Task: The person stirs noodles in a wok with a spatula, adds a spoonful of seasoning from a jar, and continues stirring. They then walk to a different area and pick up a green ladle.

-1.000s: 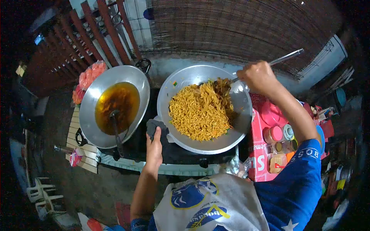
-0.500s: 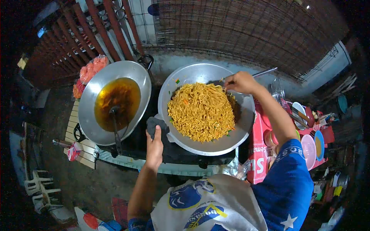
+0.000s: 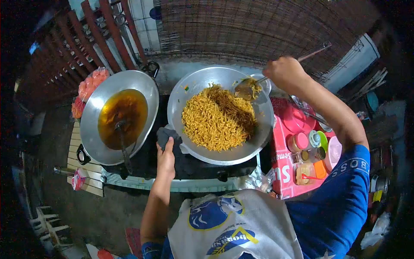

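Fried noodles [image 3: 207, 125] fill the middle of a large metal wok [image 3: 211, 159], with a darker brown patch on their far side. My right hand [image 3: 285, 72] is closed round the handle of a metal spatula [image 3: 244, 90], beyond the wok's far right rim. The spatula's blade is over the far right of the wok, with some noodles beside it. At the wok's left edge, my left hand [image 3: 166, 157] grips a dark cloth [image 3: 165, 135] pressed against the handle area.
To the left, a second wok [image 3: 89, 134] holds brown oil [image 3: 129, 101] with a dark ladle [image 3: 123, 149] resting in it. Bagged orange food [image 3: 92, 82] sits behind it. On the right, a red-covered table [image 3: 282, 172] carries jars, a pink bowl [image 3: 297, 120] and other containers.
My right hand has risen away from the noodles to the upper right, lifting the spatula so its blade now shows. A darker patch is exposed in the noodles. My left hand stays on the cloth.
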